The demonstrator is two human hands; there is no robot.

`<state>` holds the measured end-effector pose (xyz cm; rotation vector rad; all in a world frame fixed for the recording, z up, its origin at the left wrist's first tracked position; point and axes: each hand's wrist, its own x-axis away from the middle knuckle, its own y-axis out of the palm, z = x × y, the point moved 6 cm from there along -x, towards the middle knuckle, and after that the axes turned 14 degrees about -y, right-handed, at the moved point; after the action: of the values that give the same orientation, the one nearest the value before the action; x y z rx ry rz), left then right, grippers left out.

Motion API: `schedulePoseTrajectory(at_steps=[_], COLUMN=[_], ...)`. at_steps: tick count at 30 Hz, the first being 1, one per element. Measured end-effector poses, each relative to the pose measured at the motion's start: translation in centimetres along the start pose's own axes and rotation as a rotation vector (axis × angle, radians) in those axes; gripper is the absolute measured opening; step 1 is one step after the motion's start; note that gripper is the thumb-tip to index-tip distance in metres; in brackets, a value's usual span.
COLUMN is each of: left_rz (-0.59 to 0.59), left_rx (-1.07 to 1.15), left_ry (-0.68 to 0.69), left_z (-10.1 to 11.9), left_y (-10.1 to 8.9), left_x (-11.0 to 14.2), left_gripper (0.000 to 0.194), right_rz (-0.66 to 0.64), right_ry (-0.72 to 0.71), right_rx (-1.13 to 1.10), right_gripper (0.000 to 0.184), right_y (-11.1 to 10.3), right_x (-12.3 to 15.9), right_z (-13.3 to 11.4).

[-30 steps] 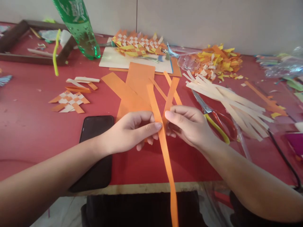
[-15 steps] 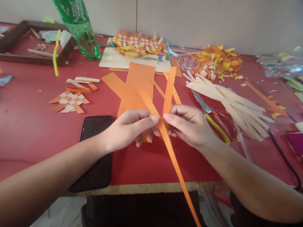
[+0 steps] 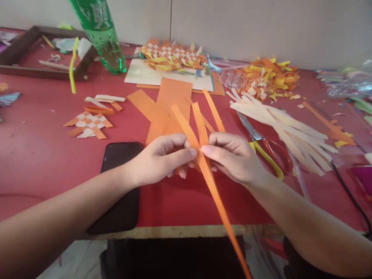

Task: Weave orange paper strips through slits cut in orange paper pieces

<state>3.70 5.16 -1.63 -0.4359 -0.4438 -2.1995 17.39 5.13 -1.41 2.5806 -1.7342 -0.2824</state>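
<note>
An orange paper strip is pinched between my two hands at the middle of the view. Its upper part splits into two tails that stand apart in a V, and the long single part hangs down past the table edge. My left hand grips the left tail near the fork, thumb on top. Close beside it, my right hand pinches the right tail the same way. Behind the hands lie wide orange paper pieces and a narrow orange strip.
Scissors lie right of my right hand, beside cream paper strips. A phone lies under my left forearm. A woven paper fish, a green bottle, a dark frame and a scrap pile stand farther back.
The two tails have shifted: the right one now leans left and reaches less high, and the left one shows upright beside it. Both hands keep their pinch nearly in place.
</note>
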Motion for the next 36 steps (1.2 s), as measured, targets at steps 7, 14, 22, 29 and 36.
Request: schedulePoseTrajectory(at_steps=[7,14,22,29,36], left_rz=[-0.049,-0.127,-0.074,-0.051,-0.134], left_rx=[0.12,0.063,0.042,0.121,0.036], left_ry=[-0.053,-0.102,-0.045,-0.071,-0.061], left_z=[-0.1,-0.2,0.0,-0.1,0.0], left_y=[0.1,0.8,0.4,0.3,0.8], left_x=[0.0,0.0,-0.1,-0.1,0.1], left_gripper=[0.026,0.022,0.02,0.026,0.019], right_rz=[0.075,-0.009,-0.048,0.077,0.043], right_ry=[-0.046,0.013,0.013,-0.045,-0.045], right_rx=[0.029,-0.048,-0.06,0.013,-0.051], right_gripper=[0.03,0.029,0.027,0.028,0.024], right_y=[-0.2,0.2,0.2,-0.4,0.0], right_x=[-0.3,0.0,0.1,-0.2,-0.1], right_z=[-0.8,-0.1,0.0,-0.6,-0.4])
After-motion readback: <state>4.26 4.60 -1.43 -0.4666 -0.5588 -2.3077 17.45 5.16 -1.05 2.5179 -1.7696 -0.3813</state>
